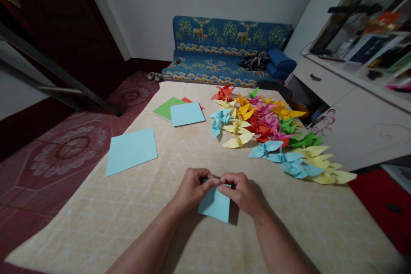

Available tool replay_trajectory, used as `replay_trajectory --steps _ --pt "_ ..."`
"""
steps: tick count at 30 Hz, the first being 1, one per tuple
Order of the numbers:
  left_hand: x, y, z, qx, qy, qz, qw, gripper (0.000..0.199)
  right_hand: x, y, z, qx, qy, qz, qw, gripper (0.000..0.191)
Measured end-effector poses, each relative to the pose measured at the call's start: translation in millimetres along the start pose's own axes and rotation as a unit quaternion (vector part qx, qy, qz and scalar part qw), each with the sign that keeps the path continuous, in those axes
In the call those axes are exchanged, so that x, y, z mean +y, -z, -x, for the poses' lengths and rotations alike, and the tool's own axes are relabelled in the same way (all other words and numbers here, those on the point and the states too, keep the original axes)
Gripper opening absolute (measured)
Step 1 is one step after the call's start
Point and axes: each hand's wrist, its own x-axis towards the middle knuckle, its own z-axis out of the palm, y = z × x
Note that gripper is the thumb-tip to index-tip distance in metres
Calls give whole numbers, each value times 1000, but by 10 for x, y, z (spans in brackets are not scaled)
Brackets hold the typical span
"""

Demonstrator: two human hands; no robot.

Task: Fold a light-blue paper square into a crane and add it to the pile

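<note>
A light blue square of origami paper, smaller than the loose sheets, is between my hands near the front of the table. My left hand pinches its far edge from the left, thumb on top. From the other side, my right hand pinches the same far edge, its thumb and fingertips almost meeting those of the left. The fingers partly hide that edge, so I cannot tell how it is folded there. The paper's near corners hang free toward me, just above or on the cloth.
A single light blue sheet lies at left. Farther back, another blue sheet overlaps a green stack and a red sheet. Many coloured folded paper cranes crowd the right. A patterned sofa stands behind the table.
</note>
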Motion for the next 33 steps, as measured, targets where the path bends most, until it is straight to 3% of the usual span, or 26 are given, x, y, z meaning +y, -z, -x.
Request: replay_trajectory --steps 5,10,12,14,16,18,21,33 --pt "-28 105 -12 53 18 8 998 32 55 17 -13 39 -18 -51 998 16" --pt "-80 263 -26 252 12 22 967 34 89 93 -4 135 -39 -117 983 26" --pt "-87 245 -24 225 17 75 971 34 95 94 -11 157 -36 -119 980 28" --pt "-74 171 -19 144 10 149 978 31 97 71 -26 171 -30 -114 978 28" --pt "-43 82 -13 73 3 196 978 39 98 42 -43 181 -23 -112 977 29" --pt "-8 22 -5 40 25 217 975 49 102 21 -55 191 -19 -111 975 29" --pt "31 11 7 47 52 225 972 47 109 9 -57 218 -25 -117 969 30" --pt "39 38 1 58 38 232 970 31 147 -3 -47 292 -12 -161 943 38"
